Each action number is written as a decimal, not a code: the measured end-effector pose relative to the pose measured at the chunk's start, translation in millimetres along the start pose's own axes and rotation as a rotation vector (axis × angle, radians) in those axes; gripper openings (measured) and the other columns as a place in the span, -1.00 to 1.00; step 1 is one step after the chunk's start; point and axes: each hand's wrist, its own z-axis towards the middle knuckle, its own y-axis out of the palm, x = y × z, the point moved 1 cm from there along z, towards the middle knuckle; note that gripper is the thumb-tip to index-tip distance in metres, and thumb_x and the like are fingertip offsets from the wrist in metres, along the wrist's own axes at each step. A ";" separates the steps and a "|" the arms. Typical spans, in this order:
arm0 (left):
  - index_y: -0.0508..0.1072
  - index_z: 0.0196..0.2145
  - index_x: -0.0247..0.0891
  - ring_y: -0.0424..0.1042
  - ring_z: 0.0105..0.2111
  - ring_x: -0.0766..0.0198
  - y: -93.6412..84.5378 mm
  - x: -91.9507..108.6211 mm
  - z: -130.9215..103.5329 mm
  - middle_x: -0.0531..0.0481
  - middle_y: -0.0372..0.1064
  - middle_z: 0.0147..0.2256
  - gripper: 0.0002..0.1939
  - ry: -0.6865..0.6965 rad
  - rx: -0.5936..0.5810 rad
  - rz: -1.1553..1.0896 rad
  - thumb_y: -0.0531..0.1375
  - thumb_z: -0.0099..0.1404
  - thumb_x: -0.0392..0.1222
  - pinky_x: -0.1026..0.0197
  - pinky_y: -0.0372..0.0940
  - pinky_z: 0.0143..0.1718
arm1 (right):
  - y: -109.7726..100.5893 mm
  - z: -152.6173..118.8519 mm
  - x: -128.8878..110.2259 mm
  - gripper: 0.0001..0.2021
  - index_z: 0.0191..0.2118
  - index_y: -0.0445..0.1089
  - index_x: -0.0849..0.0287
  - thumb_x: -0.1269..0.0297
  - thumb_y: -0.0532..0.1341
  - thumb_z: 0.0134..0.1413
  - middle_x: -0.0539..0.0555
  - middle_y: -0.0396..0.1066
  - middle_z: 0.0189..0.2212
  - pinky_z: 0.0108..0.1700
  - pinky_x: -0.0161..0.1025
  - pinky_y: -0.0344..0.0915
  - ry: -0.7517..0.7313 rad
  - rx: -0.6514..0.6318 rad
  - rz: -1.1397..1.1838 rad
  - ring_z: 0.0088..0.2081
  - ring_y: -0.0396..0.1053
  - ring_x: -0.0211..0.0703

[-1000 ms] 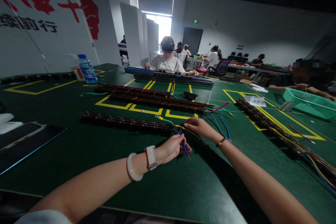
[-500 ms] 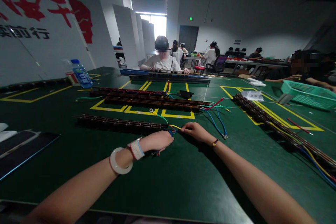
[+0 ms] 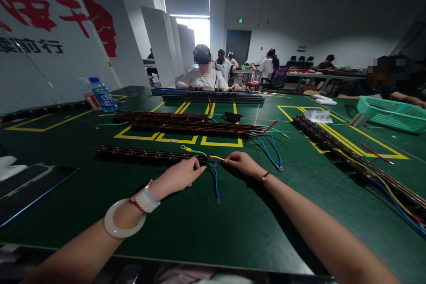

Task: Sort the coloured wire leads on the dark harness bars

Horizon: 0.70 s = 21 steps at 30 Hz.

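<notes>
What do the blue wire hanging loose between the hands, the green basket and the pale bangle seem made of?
Blue wire: probably smooth plastic or rubber sleeving; its ring terminal looks like dull grey metal.
Green basket: likely moulded plastic, given its even colour and openwork walls.
Pale bangle: smooth and softly shiny; stone, glass or plastic, I cannot tell which.

Passage across the near green tabletop (image 3: 199,230)
A blue ring-ended cable (image 3: 216,182) juts into it; a long, dark, wire-lined strip (image 3: 143,153) bars the way beyond, leftward.
</notes>
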 end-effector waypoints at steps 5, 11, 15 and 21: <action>0.11 0.12 -0.34 0.36 -0.44 0.25 10.7 3.9 -11.0 -0.03 0.36 -0.40 -0.46 0.137 0.203 0.081 -0.09 0.33 0.08 0.29 0.09 -0.47 | -0.7 -0.7 -1.2 -0.55 -0.14 0.44 0.27 -0.03 0.07 0.14 0.02 0.35 -0.32 -0.35 -0.54 0.04 0.019 -0.025 0.042 -0.37 0.21 -0.47; -0.26 0.32 -0.22 0.33 -0.49 0.23 34.7 25.9 -16.5 -0.04 0.37 -0.41 -0.37 0.263 0.133 0.278 -0.16 0.37 -0.03 0.27 0.01 -0.50 | -7.1 -7.0 -6.8 -0.25 -0.16 0.39 0.38 -0.33 -0.07 0.06 0.03 0.24 -0.46 -0.51 -0.52 -0.08 0.151 -0.128 0.107 -0.54 -0.02 -0.52; -0.16 0.32 -0.25 0.31 -0.53 0.17 45.5 29.5 -7.1 -0.13 0.37 -0.44 -0.41 0.309 0.080 0.454 -0.23 0.38 -0.09 0.24 -0.04 -0.52 | -13.1 -10.0 -15.2 -0.18 -0.14 0.36 0.37 -0.41 -0.12 0.01 0.03 0.22 -0.45 -0.52 -0.52 -0.06 0.141 -0.230 0.160 -0.53 -0.01 -0.52; -0.15 0.32 -0.29 0.31 -0.54 0.11 53.2 29.7 1.5 -0.23 0.37 -0.43 -0.40 0.327 0.120 0.592 -0.20 0.35 -0.17 0.23 -0.07 -0.51 | -13.4 -9.8 -25.8 -0.38 -0.20 0.30 0.41 -0.19 0.19 -0.06 0.04 0.28 -0.41 -0.52 -0.56 0.01 0.045 -0.382 -0.002 -0.51 0.10 -0.52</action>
